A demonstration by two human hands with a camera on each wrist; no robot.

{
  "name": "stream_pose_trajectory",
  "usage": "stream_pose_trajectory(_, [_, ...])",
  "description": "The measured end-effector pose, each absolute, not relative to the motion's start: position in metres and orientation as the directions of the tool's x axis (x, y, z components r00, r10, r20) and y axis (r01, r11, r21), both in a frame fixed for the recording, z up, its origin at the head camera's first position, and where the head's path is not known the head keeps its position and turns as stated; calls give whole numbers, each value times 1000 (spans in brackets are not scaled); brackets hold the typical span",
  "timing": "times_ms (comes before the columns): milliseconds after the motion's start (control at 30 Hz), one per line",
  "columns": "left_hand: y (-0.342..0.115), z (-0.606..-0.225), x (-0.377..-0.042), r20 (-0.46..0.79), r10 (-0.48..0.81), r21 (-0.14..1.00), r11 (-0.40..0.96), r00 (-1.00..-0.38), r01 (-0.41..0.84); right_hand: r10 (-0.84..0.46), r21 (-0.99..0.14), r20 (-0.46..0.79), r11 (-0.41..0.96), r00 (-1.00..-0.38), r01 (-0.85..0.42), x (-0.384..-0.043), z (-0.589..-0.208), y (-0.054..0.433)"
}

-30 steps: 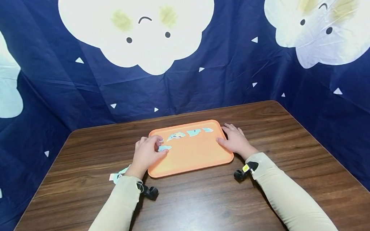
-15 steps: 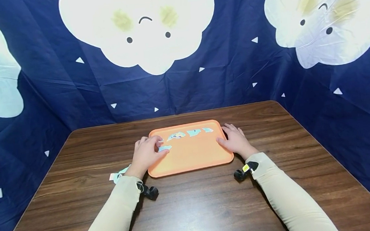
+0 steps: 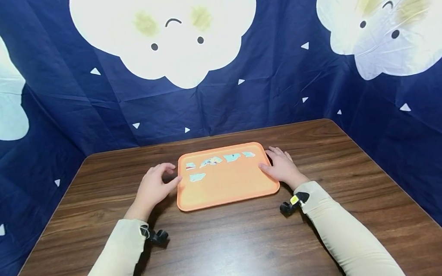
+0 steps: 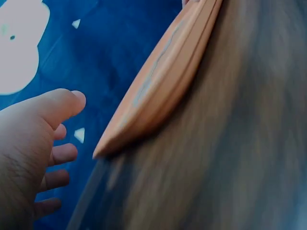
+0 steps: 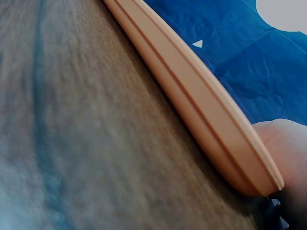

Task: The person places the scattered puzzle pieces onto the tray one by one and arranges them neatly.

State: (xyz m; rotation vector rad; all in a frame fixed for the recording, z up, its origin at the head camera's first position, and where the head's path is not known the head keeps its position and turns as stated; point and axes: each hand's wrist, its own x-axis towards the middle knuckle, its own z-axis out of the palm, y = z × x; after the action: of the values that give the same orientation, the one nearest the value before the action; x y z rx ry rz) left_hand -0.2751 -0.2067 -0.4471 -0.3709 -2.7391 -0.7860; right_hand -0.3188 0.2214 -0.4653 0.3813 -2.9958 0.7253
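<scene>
An orange tray lies on the wooden table, bearing several torn-looking light blue printed pieces. A colourful piece, a blue piece and a small piece line its far side. At its left are a piece with a red stripe and a pale piece. My left hand is beside the left rim, thumb tip right at the edge, fingers spread around nothing; the left wrist view shows the thumb apart from the fingers. My right hand holds the right rim, thumb inside, fingers outside.
The brown wooden table reaches back to a dark blue curtain with cloud prints, which also hangs along both sides. A black wrist camera sits below the left hand, another camera below the right.
My left hand has drawn back leftward off the tray, uncovering the striped piece and the whole pale piece. The pale blue scrap by the left wrist is now out of sight. The right hand stays.
</scene>
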Motion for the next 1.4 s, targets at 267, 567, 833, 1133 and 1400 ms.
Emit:
stream_pose_trajectory(267, [-253,-458,-261,275,130,552,790,-953,267,-230,-449,96,858,-968,-248,-318,-464,222])
stream_pose_trajectory(567, [-293,-472,-238,366,126,499,810,-922,308,-237,-443,93,860,-967,-254,-319,-463,219])
stream_pose_trajectory(833, [-314,-475,-222,376,202,421,832,-904,361,-236,-445,100,858,-967,-256,-320,-464,220])
stream_pose_trajectory(1133, [-322,-478,-217,350,288,333,851,-891,406,-242,-441,109,858,-964,-265,-321,-467,223])
stream_pose_trajectory(1400, [-321,-477,-219,418,287,340,830,-862,442,-244,-442,113,856,-963,-268,-320,-467,221])
